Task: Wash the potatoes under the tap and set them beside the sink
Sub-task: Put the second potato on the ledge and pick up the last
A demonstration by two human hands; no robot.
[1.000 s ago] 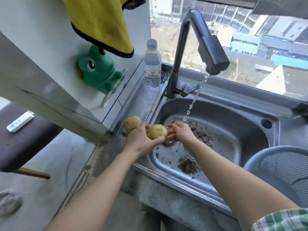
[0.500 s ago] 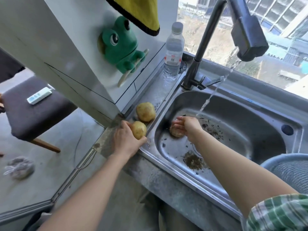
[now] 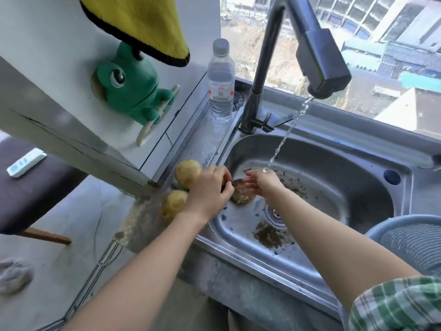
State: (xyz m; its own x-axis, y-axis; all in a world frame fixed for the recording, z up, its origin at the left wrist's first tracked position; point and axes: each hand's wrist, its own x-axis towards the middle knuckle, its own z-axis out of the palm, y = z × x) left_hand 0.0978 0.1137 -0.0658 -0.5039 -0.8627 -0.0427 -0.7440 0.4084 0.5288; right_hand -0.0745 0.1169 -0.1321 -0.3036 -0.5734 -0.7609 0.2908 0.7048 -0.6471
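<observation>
Two clean, round, yellow-brown potatoes lie on the wet grey surface just left of the sink: the far potato (image 3: 187,172) sits near the white wall, and the near potato (image 3: 173,203) sits close to the front edge. They are there because that is the spot for washed ones, out of the dirty water.

A third one, the muddy brown potato (image 3: 242,194), is down inside the shiny metal sink (image 3: 334,177), at its left side, so the dirt can drop off into the bowl. Bits of dirt already lie around the drain (image 3: 274,215).

The right hand (image 3: 261,185) is on top of the muddy potato with its fingers spread out, not squeezed tight. It looks like it is pressing or rubbing the potato. The thin stream of water (image 3: 286,137) from the dark bent tap (image 3: 319,53) lands right on this hand, so it can rinse the potato.

The left hand (image 3: 210,191) reaches over the sink's left rim, between the clean potatoes and the muddy one. Its fingers curl toward the muddy potato, maybe to help hold it. I cannot tell if it truly touches it, because the hand hides its own fingertips.

A clear plastic water bottle (image 3: 220,80) stands far back beside the tap, out of the way.
</observation>
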